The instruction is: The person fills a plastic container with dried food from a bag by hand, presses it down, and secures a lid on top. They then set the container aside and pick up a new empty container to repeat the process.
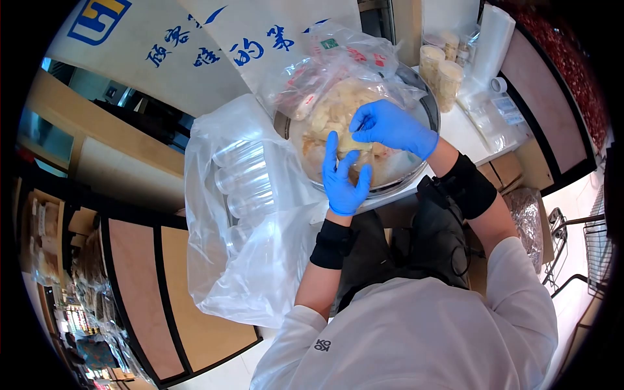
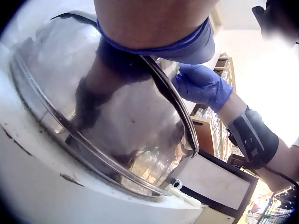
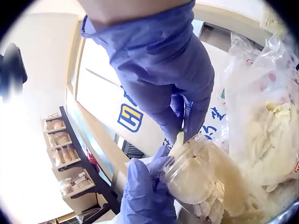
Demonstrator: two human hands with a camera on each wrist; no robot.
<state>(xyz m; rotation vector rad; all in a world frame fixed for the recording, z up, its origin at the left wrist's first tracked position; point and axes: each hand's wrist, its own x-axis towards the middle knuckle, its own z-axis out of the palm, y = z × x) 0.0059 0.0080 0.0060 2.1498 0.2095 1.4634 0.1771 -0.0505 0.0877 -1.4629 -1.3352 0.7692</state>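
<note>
Only the right-wrist view plainly shows the clear jar [image 3: 189,179] over the basin [image 2: 126,121], gripped by the left hand [image 1: 344,179], and the pale slice [image 3: 179,140] that the right hand [image 1: 398,127] pinches at the jar's mouth. The left-wrist view adds the basin's outer wall. The bench [image 2: 107,205] ends close to the basin's near rim; bagged bottles [image 1: 244,188] crowd its left side, filled jars [image 1: 448,84] stand off its right.

Blue gloves [image 1: 398,130] cover the hands [image 1: 344,184], with black wrist straps [image 1: 329,247], a black-lettered white shirt [image 1: 416,331] and, apparently, dark trousers [image 1: 369,246].
</note>
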